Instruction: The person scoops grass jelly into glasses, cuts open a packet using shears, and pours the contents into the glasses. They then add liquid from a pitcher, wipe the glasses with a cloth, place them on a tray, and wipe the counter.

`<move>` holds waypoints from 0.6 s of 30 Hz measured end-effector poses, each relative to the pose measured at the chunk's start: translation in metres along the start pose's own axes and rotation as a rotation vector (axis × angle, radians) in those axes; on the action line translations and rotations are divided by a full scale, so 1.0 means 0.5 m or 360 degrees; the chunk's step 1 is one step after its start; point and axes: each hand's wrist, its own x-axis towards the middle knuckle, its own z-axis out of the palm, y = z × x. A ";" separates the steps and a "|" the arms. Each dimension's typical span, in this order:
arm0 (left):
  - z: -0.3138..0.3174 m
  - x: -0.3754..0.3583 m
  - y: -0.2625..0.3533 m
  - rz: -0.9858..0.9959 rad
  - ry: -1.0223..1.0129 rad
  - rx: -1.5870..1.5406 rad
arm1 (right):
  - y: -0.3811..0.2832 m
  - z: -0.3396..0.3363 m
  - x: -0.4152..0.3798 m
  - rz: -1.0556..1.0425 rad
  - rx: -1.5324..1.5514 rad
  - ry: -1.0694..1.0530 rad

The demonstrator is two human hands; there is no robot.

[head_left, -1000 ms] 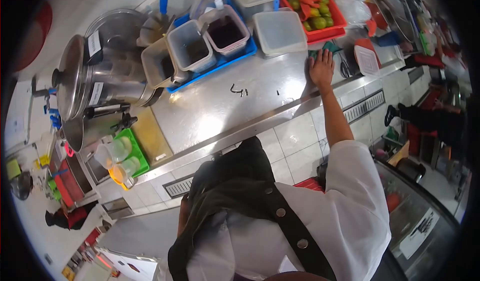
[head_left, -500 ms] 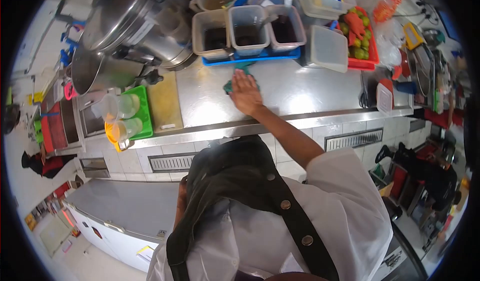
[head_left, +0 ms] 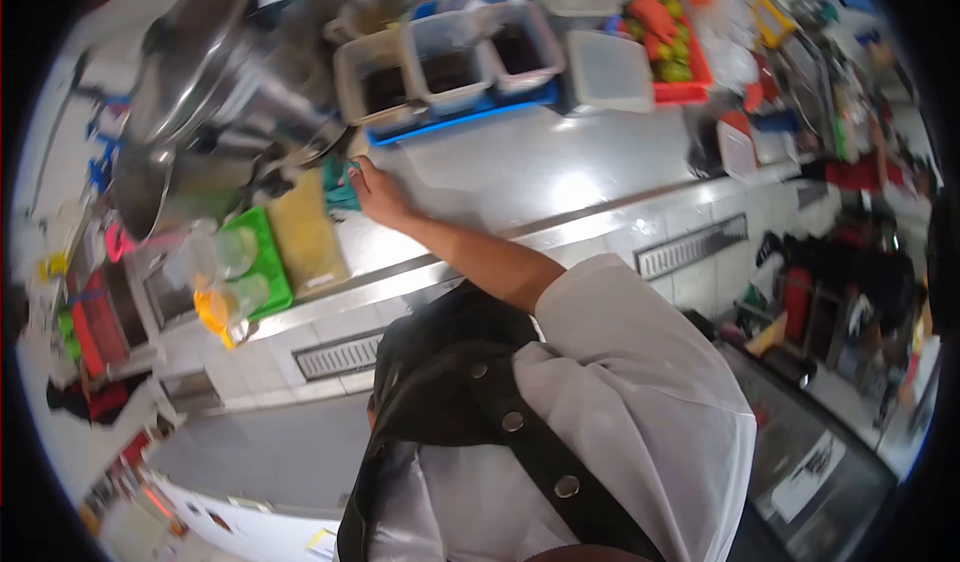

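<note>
The right hand (head_left: 375, 194) covers most of the teal cloth (head_left: 338, 187).

steel counter (head_left: 520, 177) | white tiled front (head_left: 600, 242) | grey floor (head_left: 270, 452)

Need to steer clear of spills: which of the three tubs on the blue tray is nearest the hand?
The leftmost tub, with dark contents; the right hand and its green cloth lie just below it.
</note>
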 end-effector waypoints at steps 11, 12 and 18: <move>0.000 0.137 0.135 -0.0073 -0.0246 0.0203 | -0.083 -0.809 -0.324 0.0286 0.1032 0.0858; 0.003 0.146 0.148 -0.0067 -0.0266 0.0225 | -0.111 -0.860 -0.338 0.0118 0.0583 0.0874; 0.030 0.176 0.221 -0.0069 -0.0358 0.0339 | -0.027 -1.108 -0.417 0.0390 -0.1071 0.0116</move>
